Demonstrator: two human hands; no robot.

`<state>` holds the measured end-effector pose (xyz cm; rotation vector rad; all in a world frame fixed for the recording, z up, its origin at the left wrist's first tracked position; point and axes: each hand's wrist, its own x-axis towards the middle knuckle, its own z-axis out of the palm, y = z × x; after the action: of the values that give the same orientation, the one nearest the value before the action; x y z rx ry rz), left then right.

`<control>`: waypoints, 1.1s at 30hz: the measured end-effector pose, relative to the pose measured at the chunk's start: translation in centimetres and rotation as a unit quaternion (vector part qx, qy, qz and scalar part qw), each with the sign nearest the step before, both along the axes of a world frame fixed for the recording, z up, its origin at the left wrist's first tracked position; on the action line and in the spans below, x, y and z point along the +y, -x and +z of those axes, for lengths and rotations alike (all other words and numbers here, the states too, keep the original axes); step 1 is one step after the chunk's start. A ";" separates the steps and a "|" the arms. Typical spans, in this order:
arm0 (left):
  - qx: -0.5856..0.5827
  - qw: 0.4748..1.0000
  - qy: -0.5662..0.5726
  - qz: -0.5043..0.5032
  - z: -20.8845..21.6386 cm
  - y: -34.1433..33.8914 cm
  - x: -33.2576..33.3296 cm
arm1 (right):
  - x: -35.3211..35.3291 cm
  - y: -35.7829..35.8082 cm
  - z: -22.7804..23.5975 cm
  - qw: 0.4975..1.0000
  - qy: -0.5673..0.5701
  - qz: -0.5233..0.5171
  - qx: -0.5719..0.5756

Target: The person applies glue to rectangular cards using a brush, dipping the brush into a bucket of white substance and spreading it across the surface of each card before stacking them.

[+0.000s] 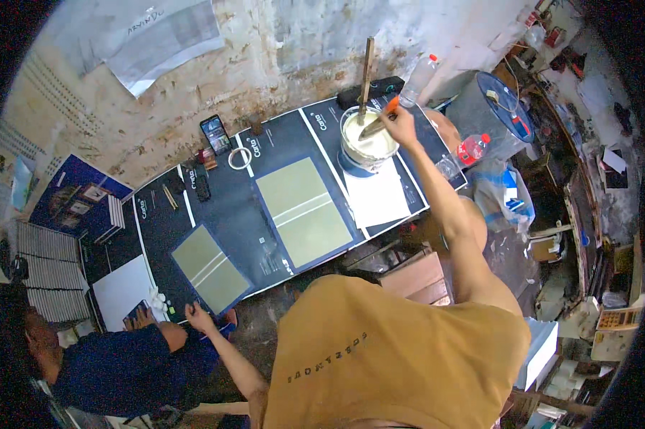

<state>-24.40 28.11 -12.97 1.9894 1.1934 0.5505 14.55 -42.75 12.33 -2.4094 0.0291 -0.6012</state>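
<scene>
An orange-handled tool is being gripped in the closed right hand, its dark end being held at the white paste in a bucket. Left of the bucket, a large olive panel is being displayed, a smaller olive panel farther left. Just beside the latter, the left hand is being held half-curled; whether anything is being grasped cannot be told.
</scene>
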 end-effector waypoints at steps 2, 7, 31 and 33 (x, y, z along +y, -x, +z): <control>-0.026 0.999 0.005 0.029 -1.9 3.4 -1.4 | -1.0 -1.6 -2.6 0.998 0.005 0.008 0.061; 0.196 0.980 -0.018 0.044 -5.6 18.6 -6.4 | -0.6 -4.4 -4.4 0.986 0.066 0.071 0.136; -0.002 0.862 -0.130 -0.489 15.6 -10.9 -28.4 | 11.6 -1.5 7.5 0.903 0.297 0.254 0.178; 0.107 0.812 -0.162 -0.550 17.1 -12.2 -30.0 | 15.6 0.5 3.6 0.921 0.210 0.314 0.095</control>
<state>-12.17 -1.87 4.12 2.6461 -0.1214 -0.0997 14.04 -27.13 15.93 -2.6596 -0.8375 -0.0703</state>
